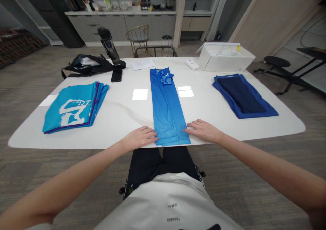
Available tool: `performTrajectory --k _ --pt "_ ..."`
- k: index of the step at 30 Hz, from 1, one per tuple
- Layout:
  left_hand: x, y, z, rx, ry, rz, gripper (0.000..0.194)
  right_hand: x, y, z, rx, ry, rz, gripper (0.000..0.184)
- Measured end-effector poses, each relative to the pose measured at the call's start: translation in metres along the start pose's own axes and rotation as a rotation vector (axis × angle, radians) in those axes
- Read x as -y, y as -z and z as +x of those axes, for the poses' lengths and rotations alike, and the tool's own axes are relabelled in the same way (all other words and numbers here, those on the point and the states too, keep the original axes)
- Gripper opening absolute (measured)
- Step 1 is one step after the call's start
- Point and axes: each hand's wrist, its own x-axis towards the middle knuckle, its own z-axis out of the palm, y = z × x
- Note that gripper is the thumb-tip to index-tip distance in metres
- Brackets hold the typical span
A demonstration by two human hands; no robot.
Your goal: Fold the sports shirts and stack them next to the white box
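A blue T-shirt (165, 109), folded lengthwise into a long strip, lies on the white table (122, 135) straight before me. At its far end, a small sleeve with a lighter pattern rests on top. My left hand (140, 137) lies at the strip's near left edge, fingers stretched out and fingertips touching the cloth. On the opposite edge, my right hand (203, 130) has its fingers extended, one fingertip on the fabric. Neither hand lifts the shirt, and both thumbs are mostly hidden.
Folded turquoise clothes (73, 107) lie left; folded navy and blue clothes (241, 95) lie right. Farther back are a black bag (86, 65), a bottle (109, 46), a phone (116, 75), a paper sheet (142, 64), a small white device (192, 64) and a white box (224, 60).
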Motion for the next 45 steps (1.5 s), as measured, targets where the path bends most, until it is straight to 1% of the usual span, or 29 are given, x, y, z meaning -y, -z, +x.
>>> performTrajectory --k 4,6,9,11,13,17,22,25,26,27,29,30,32,34,35,36,38,40,41,43,45 --pt "-0.003 -0.011 0.003 0.002 -0.034 -0.012 0.038 0.008 0.005 -0.002 0.038 0.07 0.006 0.035" --pt "-0.005 -0.017 0.008 -0.03 -0.046 -0.053 0.035 0.013 0.004 0.0 0.031 0.065 0.029 0.031" --pt "-0.007 -0.022 0.014 -0.088 -0.03 -0.136 0.032 0.02 0.0 0.002 -0.024 0.012 0.073 0.027" --pt "-0.01 -0.021 0.014 -0.122 0.016 -0.203 0.03 0.024 -0.002 0.001 -0.063 -0.02 0.103 0.026" --pt "-0.015 -0.017 0.012 -0.134 0.055 -0.266 0.029 0.028 -0.003 0.0 -0.069 -0.03 0.11 0.023" --pt "-0.023 -0.012 0.006 -0.122 0.029 -0.305 0.031 0.037 0.0 -0.004 -0.011 -0.008 0.106 0.02" --pt "-0.02 -0.017 0.004 -0.12 0.034 -0.274 0.034 0.037 0.003 -0.003 0.007 0.033 0.143 0.024" --pt "-0.017 -0.014 0.007 -0.128 0.065 -0.373 0.029 0.036 0.005 0.001 0.008 -0.032 0.286 0.024" --pt "-0.016 -0.011 0.01 -0.127 0.104 -0.442 0.027 0.035 0.006 0.003 -0.003 -0.083 0.371 0.024" --pt "-0.015 -0.007 0.014 -0.135 0.17 -0.528 0.027 0.034 0.006 0.006 -0.022 -0.153 0.472 0.025" --pt "-0.009 0.002 0.023 -0.19 0.381 -0.733 0.026 0.027 0.007 0.016 -0.089 -0.337 0.68 0.025" --pt "-0.004 0.005 0.03 -0.248 0.509 -0.837 0.027 0.021 0.006 0.023 -0.125 -0.438 0.765 0.024" --pt "0.013 0.008 0.045 -0.414 0.741 -1.022 0.032 0.001 0.003 0.04 -0.206 -0.616 0.874 0.024" --pt "0.037 0.006 0.061 -0.595 0.894 -1.175 0.035 -0.026 -0.003 0.061 -0.28 -0.735 0.911 0.028" --pt "0.049 0.002 0.068 -0.667 0.958 -1.241 0.037 -0.041 -0.007 0.072 -0.307 -0.781 0.91 0.029" --pt "0.062 -0.001 0.075 -0.685 1.027 -1.306 0.038 -0.055 -0.011 0.082 -0.295 -0.826 0.895 0.028" --pt "0.083 -0.009 0.085 -0.642 1.182 -1.397 0.041 -0.078 -0.018 0.099 -0.18 -0.89 0.873 0.029" --pt "0.097 -0.014 0.092 -0.565 1.287 -1.431 0.042 -0.092 -0.02 0.111 -0.054 -0.936 0.862 0.036" --pt "0.101 -0.015 0.094 -0.531 1.307 -1.431 0.043 -0.095 -0.02 0.115 -0.007 -0.951 0.853 0.041" --pt "0.107 -0.017 0.098 -0.476 1.311 -1.396 0.044 -0.095 -0.02 0.123 0.034 -0.984 0.791 0.047" --pt "0.111 -0.018 0.1 -0.432 1.309 -1.317 0.042 -0.091 -0.021 0.129 0.027 -1.028 0.689 0.045"
